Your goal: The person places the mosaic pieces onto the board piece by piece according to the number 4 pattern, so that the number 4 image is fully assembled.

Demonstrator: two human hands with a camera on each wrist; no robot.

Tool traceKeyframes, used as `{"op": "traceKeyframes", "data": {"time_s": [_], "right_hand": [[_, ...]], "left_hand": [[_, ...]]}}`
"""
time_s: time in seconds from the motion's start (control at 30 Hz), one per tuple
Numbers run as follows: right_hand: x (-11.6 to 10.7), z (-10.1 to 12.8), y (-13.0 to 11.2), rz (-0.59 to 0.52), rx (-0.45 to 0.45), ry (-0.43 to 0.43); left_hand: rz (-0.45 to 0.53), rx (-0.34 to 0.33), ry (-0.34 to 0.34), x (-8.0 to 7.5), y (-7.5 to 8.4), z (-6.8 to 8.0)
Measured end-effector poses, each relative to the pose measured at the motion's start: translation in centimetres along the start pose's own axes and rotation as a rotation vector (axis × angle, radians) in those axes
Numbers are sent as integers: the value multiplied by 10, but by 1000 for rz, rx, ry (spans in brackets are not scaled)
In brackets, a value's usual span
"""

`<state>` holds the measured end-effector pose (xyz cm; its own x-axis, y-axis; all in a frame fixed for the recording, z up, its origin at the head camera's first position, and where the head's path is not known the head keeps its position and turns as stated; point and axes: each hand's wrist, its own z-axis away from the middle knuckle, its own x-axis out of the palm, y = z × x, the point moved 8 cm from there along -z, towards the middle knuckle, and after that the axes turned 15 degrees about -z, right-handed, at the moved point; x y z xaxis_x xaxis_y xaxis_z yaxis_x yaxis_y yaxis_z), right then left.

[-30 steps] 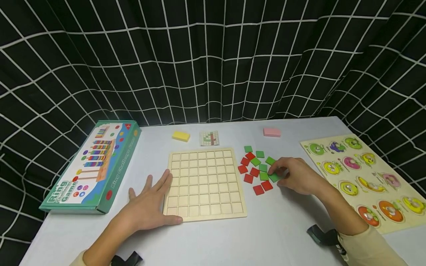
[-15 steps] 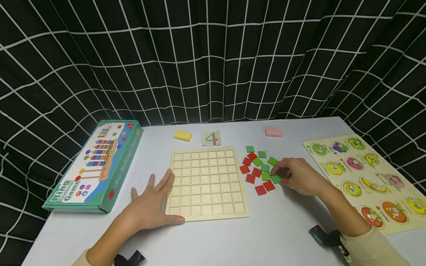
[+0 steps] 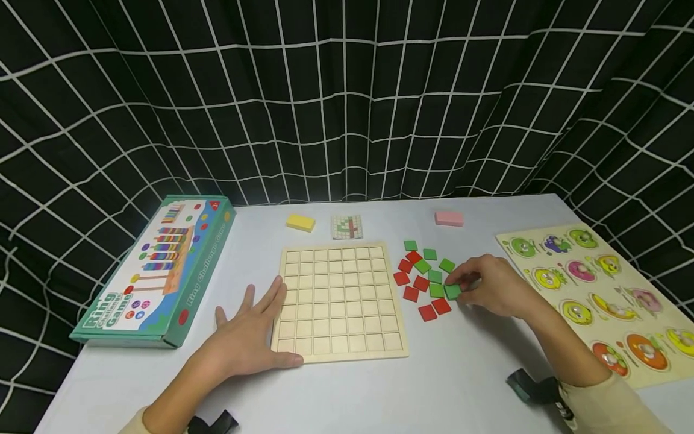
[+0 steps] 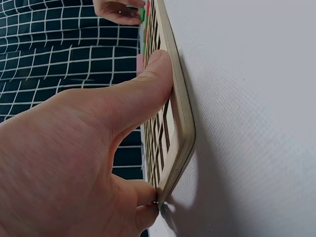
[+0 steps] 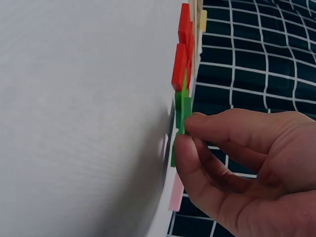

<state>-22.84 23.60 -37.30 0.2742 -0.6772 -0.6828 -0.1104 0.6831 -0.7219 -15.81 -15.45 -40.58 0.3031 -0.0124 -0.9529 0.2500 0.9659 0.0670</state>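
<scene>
One pinched green tile (image 3: 452,292) has risen slightly, outside the gridded board (image 3: 338,327).

Green box (image 3: 157,271), "Ring Challenge Game" on top; side likewise

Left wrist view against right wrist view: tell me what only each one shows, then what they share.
Only the left wrist view: the left grip, its thumb resting on the board near its edge.

Only the right wrist view: the yellow block, and a close look at the right grip pinching a green tile.

Both: the right grip, cut off at the top in the left wrist view; red tiles; some green; the pink block; the board, a mere sliver in the right wrist view; the cloth; the table.
</scene>
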Motion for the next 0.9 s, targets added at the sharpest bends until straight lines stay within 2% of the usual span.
{"op": "traceKeyframes", "data": {"time_s": [0.23, 0.5, 0.9], "right_hand": [[1, -10, -9, -65, 27, 4], [6, -24, -24, -112, 16, 11], [24, -55, -46, -209, -1, -14]], "left_hand": [[3, 0, -7, 1, 0, 1], [6, 4, 0, 2, 1, -1], [15, 0, -2, 0, 1, 1]]}}
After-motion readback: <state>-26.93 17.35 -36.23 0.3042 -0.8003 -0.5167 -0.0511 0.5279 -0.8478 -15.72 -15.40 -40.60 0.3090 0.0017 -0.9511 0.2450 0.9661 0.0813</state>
